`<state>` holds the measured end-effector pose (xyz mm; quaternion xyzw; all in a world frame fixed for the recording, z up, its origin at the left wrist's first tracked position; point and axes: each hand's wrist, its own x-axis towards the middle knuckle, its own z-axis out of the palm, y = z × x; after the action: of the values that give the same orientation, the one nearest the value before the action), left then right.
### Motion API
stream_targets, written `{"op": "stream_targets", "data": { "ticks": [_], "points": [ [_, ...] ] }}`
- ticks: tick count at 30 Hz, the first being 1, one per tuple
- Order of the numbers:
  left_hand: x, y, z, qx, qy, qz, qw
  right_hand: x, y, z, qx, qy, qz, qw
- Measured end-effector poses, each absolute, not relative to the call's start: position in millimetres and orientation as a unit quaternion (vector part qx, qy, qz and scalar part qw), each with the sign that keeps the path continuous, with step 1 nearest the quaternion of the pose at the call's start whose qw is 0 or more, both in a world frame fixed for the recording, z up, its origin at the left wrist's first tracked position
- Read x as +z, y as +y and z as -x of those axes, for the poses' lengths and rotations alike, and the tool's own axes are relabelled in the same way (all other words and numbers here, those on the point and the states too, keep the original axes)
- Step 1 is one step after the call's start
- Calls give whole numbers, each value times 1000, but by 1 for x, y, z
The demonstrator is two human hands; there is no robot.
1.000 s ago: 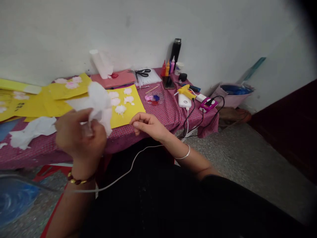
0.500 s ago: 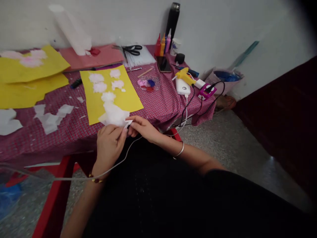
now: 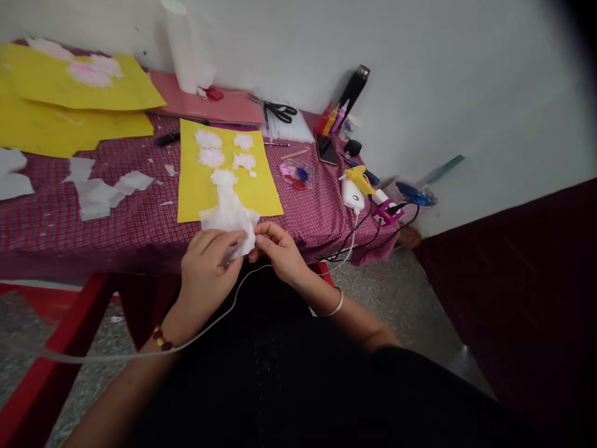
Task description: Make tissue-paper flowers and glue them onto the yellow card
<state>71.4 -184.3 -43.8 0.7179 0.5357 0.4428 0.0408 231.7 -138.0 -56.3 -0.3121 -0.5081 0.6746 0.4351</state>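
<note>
A thin white tissue [image 3: 228, 211] is held between my two hands at the table's front edge. My left hand [image 3: 209, 264] grips its lower left side, fingers over the front and thumb below. My right hand [image 3: 280, 249] pinches its right edge between thumb and fingers. Behind the tissue lies a yellow sheet [image 3: 261, 193] with several small pale pink paper pieces [image 3: 209, 155] on it. One white tissue piece [image 3: 224, 177] sits low on the sheet, just above the held tissue; whether the two are joined I cannot tell.
Left are torn tissue pieces [image 3: 96, 196] and other yellow sheets [image 3: 56, 127]. Behind stand a white roll [image 3: 189, 53], scissors [image 3: 280, 112], paint bottles [image 3: 331, 118] and a black flask [image 3: 354, 87]. Right are a paint palette [image 3: 298, 174], phone [image 3: 326, 149], yellow glue gun [image 3: 361, 180] and cables.
The tissue, earlier folded to a small white corner between my fingertips, now spreads wider between my hands. My left fingers have opened out over it. The camera view has shifted and tilted.
</note>
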Motion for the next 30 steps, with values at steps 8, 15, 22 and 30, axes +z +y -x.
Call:
{"op": "stream_targets", "data": {
  "ticks": [8, 15, 22, 30],
  "points": [
    [-25, -164, -79, 465, 528, -707, 77, -34, -129, -226, 653, -537, 289, 449],
    [-23, -155, -79, 438, 510, -741, 4, -33, -113, -222, 644, -545, 285, 454],
    [-21, -157, -89, 396, 521, -754, 57, -33, -108, -232, 642, -544, 292, 454],
    [-13, -148, -96, 458, 515, -605, 399, -35, -102, -243, 636, -545, 302, 455]
  ]
}}
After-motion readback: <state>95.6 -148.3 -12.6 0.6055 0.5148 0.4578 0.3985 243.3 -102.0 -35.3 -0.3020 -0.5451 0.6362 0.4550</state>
